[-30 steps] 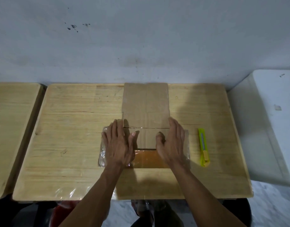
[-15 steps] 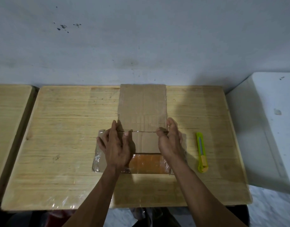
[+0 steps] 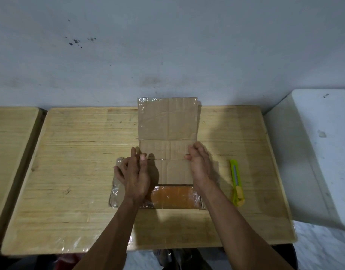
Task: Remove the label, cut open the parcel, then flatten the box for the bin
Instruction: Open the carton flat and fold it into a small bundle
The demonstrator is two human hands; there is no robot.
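Observation:
The opened cardboard box (image 3: 167, 121) lies spread out in the middle of the wooden table (image 3: 80, 152). Its far panel tilts up, and its top edge stands above the table's back edge. An orange taped strip (image 3: 173, 197) shows at the near end between my wrists. My left hand (image 3: 132, 176) lies flat on the left flap with fingers apart and its thumb at the crease. My right hand (image 3: 199, 162) is curled on the box's right edge at the same crease. Clear film (image 3: 115, 195) clings to the left flap.
A yellow-green utility knife (image 3: 236, 182) lies on the table just right of my right wrist. A second wooden table (image 3: 9, 143) stands to the left and a white block (image 3: 314, 152) to the right. A wall is close behind. Clear film (image 3: 70, 248) hangs at the table's front edge.
Both hands slid forward from the near part of the box to the crease. My right hand has curled onto the edge and the far panel has lifted.

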